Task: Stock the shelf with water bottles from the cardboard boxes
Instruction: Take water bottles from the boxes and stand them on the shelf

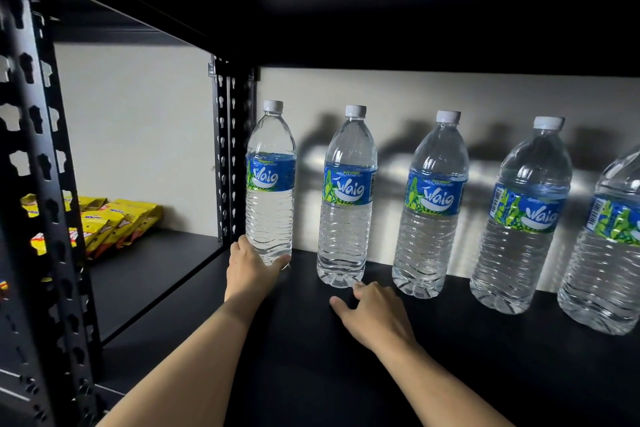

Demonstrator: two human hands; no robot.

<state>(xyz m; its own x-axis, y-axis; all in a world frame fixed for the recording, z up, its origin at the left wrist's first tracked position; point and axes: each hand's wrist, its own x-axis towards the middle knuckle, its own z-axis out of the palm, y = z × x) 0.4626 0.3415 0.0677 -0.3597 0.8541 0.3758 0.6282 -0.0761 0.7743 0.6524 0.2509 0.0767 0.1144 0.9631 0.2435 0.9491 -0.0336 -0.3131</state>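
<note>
Shelf board (311,357): black, matt, lit from the front; the underside of the upper shelf (381,10) is dark overhead.
Bottle row: five clear water bottles, white caps, blue-green labels, all upright along the board's back edge with gaps between them.
Leftmost bottle (270,184): at the board's back-left corner, just beside the perforated corner post (228,156); its base is hidden by the hand.
Left hand (249,270): wrapped round the foot of the leftmost bottle, thumb showing on the bottle's right side, fingers curling away round its left.
Second bottle (348,198): stands free, next along the back edge.
Right hand (377,315): low over the board, just in front of the second bottle; fingers loosely bent and slightly apart, holding nothing. Cannot tell whether a fingertip meets the bottle's base.
Third bottle (433,208), fourth bottle (523,218): untouched, further right.
Fifth bottle (609,246): cut off by the right edge of the view.
Wall (138,114): pale, carries the bottles' shadows.
Neighbouring shelf (156,270): beyond the post, yellow snack packets (114,222) heaped toward its back-left.
</note>
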